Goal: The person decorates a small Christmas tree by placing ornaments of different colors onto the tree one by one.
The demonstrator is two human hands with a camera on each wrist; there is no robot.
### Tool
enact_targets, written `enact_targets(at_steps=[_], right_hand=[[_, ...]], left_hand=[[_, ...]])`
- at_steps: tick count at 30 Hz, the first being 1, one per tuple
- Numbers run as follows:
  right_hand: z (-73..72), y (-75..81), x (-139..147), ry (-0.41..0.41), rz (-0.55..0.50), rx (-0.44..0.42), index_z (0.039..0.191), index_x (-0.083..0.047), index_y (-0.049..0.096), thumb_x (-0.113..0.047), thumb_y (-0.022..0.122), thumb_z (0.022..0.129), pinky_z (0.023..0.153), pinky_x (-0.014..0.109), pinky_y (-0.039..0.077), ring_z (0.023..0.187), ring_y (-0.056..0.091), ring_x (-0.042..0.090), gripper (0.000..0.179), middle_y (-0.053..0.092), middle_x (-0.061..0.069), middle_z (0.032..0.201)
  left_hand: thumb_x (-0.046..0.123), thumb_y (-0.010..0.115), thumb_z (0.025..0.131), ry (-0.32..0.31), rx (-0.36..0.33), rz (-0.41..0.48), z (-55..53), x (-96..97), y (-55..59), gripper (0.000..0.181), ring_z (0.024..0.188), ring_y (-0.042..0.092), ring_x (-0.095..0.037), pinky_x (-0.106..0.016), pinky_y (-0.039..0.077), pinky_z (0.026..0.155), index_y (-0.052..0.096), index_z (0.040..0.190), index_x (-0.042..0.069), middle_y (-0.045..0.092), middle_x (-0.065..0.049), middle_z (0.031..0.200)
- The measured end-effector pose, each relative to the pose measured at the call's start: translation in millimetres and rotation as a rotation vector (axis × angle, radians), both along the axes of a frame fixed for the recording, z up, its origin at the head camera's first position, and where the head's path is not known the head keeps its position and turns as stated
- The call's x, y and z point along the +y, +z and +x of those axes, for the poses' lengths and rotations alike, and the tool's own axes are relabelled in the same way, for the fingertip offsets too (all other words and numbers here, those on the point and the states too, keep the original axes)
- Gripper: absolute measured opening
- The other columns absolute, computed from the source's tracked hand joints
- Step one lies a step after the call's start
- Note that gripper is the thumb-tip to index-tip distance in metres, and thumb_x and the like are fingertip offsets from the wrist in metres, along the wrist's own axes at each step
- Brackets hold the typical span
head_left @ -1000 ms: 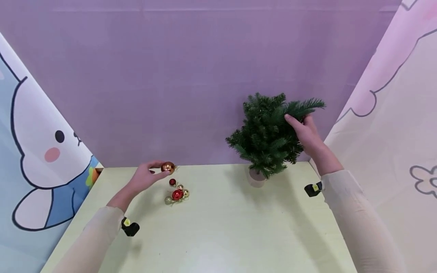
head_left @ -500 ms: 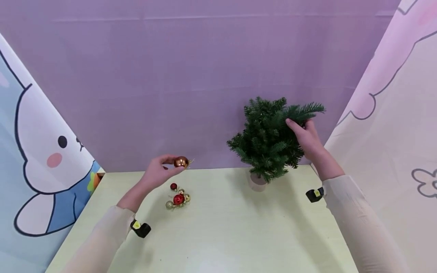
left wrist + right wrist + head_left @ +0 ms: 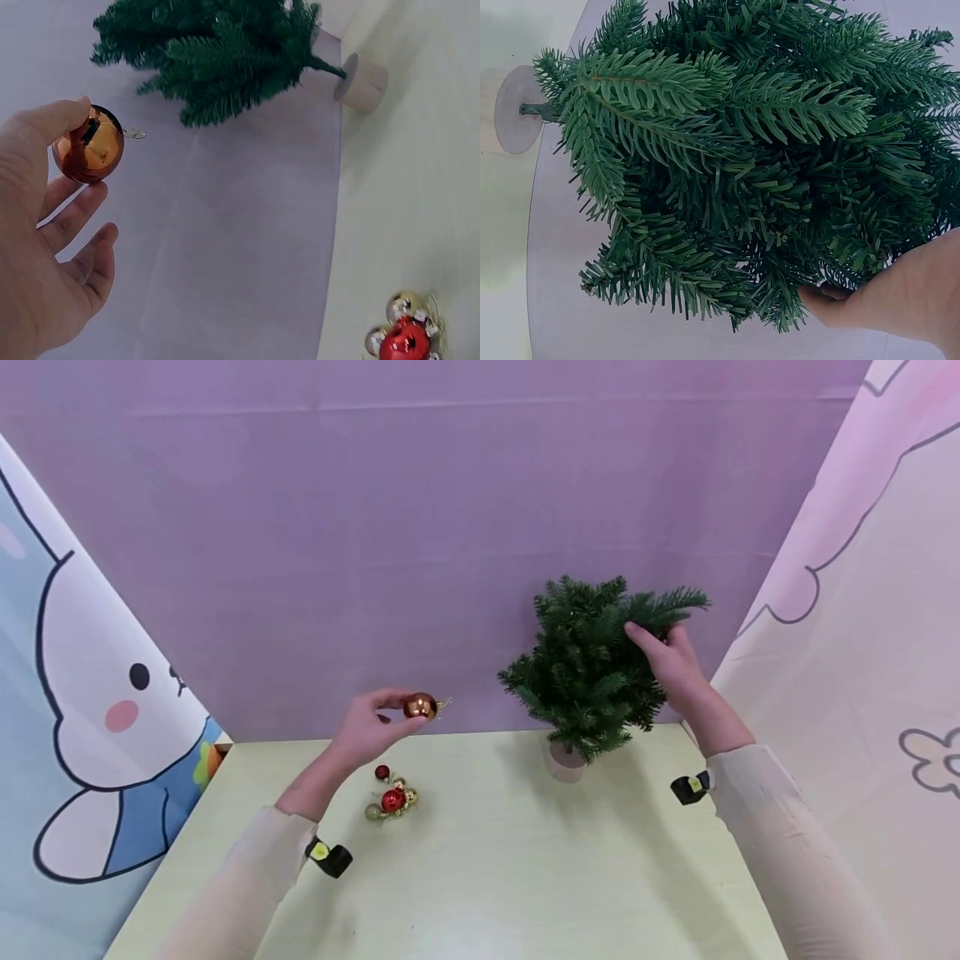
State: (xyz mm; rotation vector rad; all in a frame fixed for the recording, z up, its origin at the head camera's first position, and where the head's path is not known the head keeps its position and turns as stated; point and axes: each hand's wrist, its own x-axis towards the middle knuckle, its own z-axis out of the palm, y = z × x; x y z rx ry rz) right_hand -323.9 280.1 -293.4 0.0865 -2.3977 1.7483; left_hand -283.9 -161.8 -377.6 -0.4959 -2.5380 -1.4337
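Observation:
Between thumb and fingers, my left hand (image 3: 369, 727) pinches a shiny copper Christmas bauble (image 3: 421, 706), raised above the table. A gold loop of string sticks out of the bauble's right side, plain in the left wrist view too. A small artificial Christmas tree (image 3: 588, 668) stands at the back right on a round pale base (image 3: 565, 762). My right hand (image 3: 675, 668) grips a branch on the tree's upper right, thumb in front and the other fingers largely hidden behind the needles. In the right wrist view, green branches (image 3: 780, 150) fill most of the picture.
On the table (image 3: 480, 860), left of the middle, lies a cluster of small red and gold baubles (image 3: 392, 800), with a dark red bauble (image 3: 382, 772) just behind it. A purple backdrop (image 3: 420, 552) rises at the table's back edge, and printed cloths hang on both sides.
My left hand has carried the copper bauble to the right and slightly up, toward the tree. The right hand keeps its hold on the branch, and the view has shifted slightly.

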Motion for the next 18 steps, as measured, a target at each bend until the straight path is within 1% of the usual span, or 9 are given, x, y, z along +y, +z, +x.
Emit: enact_targets(at_steps=[4,7,9,11,13,18], right_hand=[[-0.8,1.2,0.3,0.010,-0.007,-0.010,0.130,-0.010,0.024,-0.060,0.057,0.089,0.104,0.045,0.024,0.124,0.026,0.026,0.072,0.026,0.009,0.129],[-0.1,1.0,0.6,0.009,-0.009,-0.007,0.131,-0.010,0.023,-0.059,0.056,0.090,0.104,0.045,0.025,0.123,0.027,0.026,0.072,0.027,0.009,0.129],[0.6,0.9,-0.2,0.003,-0.006,-0.002,0.130,-0.011,0.025,-0.058,0.057,0.090,0.100,0.044,0.026,0.118,0.028,0.025,0.070,0.028,0.007,0.125],[0.3,0.8,-1.5,-0.001,-0.009,0.000,0.130,-0.011,0.026,-0.058,0.057,0.090,0.098,0.044,0.027,0.114,0.028,0.024,0.069,0.029,0.005,0.122],[-0.3,1.2,-2.5,-0.004,-0.012,-0.004,0.131,-0.011,0.026,-0.058,0.058,0.090,0.098,0.044,0.027,0.114,0.029,0.025,0.069,0.029,0.006,0.123],[-1.1,1.4,-2.0,0.006,-0.030,-0.007,0.135,-0.010,0.023,-0.056,0.058,0.091,0.107,0.047,0.023,0.127,0.027,0.028,0.073,0.027,0.012,0.135]], left_hand=[[0.045,0.077,0.081,-0.017,0.007,0.003,-0.8,13.0,8.3,0.050,0.103,0.057,-0.018,-0.043,0.047,0.085,0.066,0.121,0.016,0.064,0.001,0.111],[0.046,0.077,0.081,-0.031,0.015,0.011,-2.3,23.6,13.0,0.050,0.102,0.058,-0.016,-0.042,0.047,0.084,0.067,0.120,0.017,0.065,0.002,0.109],[0.047,0.077,0.080,-0.039,0.016,0.021,-3.8,29.5,15.1,0.049,0.101,0.058,-0.015,-0.042,0.048,0.084,0.067,0.119,0.018,0.065,0.003,0.108],[0.045,0.078,0.080,-0.048,0.017,0.035,-4.7,34.3,17.5,0.048,0.100,0.058,-0.016,-0.042,0.048,0.083,0.067,0.118,0.017,0.065,0.003,0.107],[0.044,0.079,0.080,-0.051,0.017,0.044,-6.3,38.9,19.9,0.046,0.098,0.058,-0.017,-0.042,0.049,0.081,0.068,0.117,0.018,0.066,0.003,0.106],[0.042,0.079,0.080,-0.066,0.014,0.065,-10.6,52.2,26.5,0.045,0.098,0.058,-0.019,-0.041,0.050,0.080,0.068,0.117,0.018,0.066,0.003,0.106]])
